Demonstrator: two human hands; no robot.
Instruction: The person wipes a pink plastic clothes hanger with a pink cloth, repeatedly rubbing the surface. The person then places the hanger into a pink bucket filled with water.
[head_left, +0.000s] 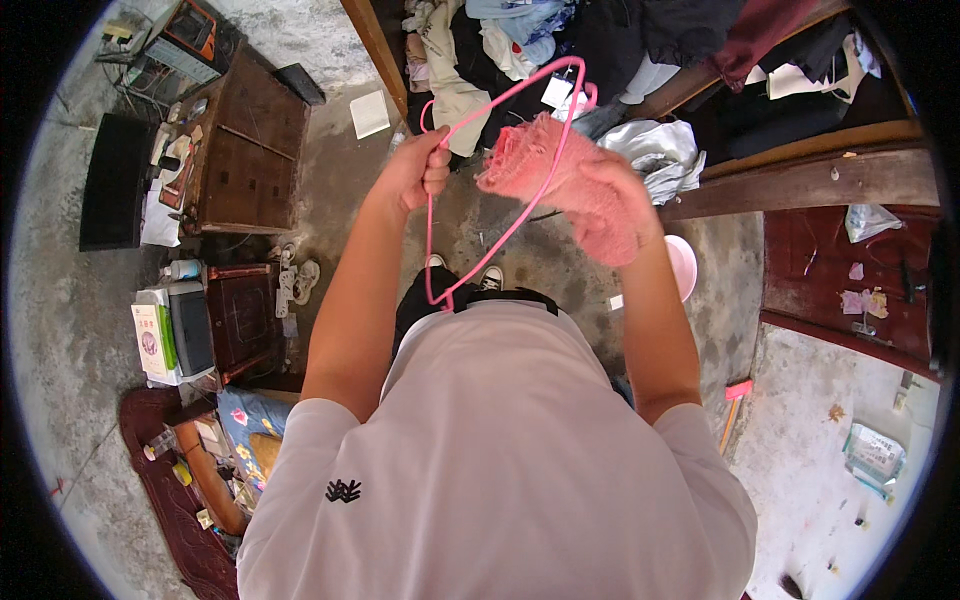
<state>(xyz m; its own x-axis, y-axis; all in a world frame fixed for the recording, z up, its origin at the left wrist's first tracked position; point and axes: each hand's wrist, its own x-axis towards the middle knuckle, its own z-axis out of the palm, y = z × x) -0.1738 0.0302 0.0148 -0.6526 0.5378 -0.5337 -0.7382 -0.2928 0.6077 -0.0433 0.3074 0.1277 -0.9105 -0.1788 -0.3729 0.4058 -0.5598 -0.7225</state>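
Note:
My left hand (426, 169) is closed around one side of a pink clothes hanger (504, 247), held up in front of my body. The hanger's frame stretches from near my waist up toward the heap of clothes. In my right hand (626, 195) is a bunched, fuzzy pink garment (555, 161), possibly knitted, which lies partly behind the hanger's right bar. A white tag (556, 90) shows near the upper end of the hanger; what it is attached to, I cannot tell.
Ahead, a wooden wardrobe (810, 184) holds heaped clothes (457, 82) and a silvery plastic bag (652, 154). At left stand a wooden cabinet (251, 157) and a smaller one (244, 319). A pink basin (681, 266) and a red-headed broom (738, 390) are at right.

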